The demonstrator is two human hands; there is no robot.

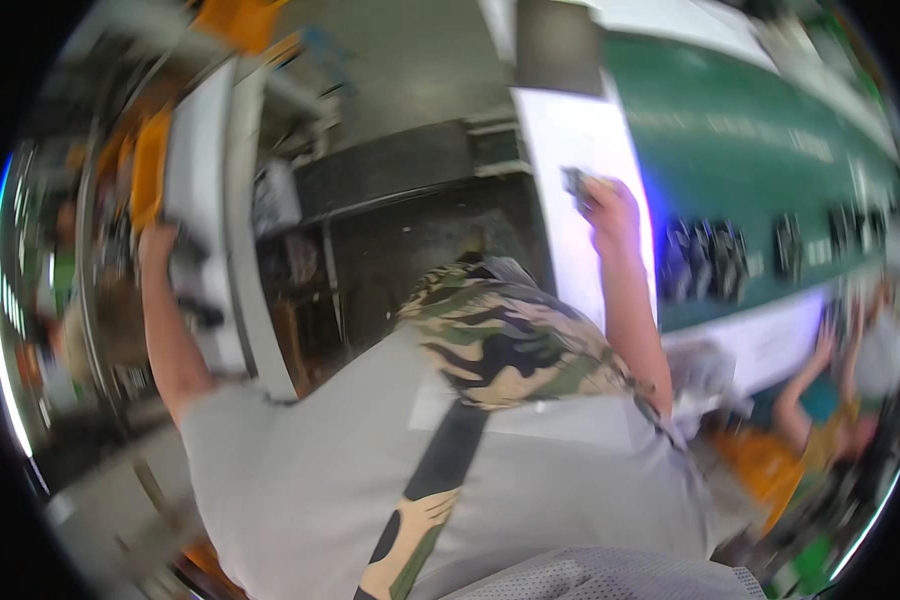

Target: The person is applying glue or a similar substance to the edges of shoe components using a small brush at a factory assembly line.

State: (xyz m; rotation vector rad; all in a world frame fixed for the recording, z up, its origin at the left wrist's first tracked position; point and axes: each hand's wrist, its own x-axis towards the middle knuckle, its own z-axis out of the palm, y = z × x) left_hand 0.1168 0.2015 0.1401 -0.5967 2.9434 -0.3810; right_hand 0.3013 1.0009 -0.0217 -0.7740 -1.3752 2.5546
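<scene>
Over the white bench strip [567,270], the right hand [612,208] is pinching a small dark part [574,187] by one end, presumably leaving the other exposed. The left hand [157,246] is sitting just beside an orange bin [150,165]; blur is hiding whether it is gripping anything. Rightward, dark pieces [705,260] are sitting clustered on a green surface [715,130], apparently for easy reach.
</scene>
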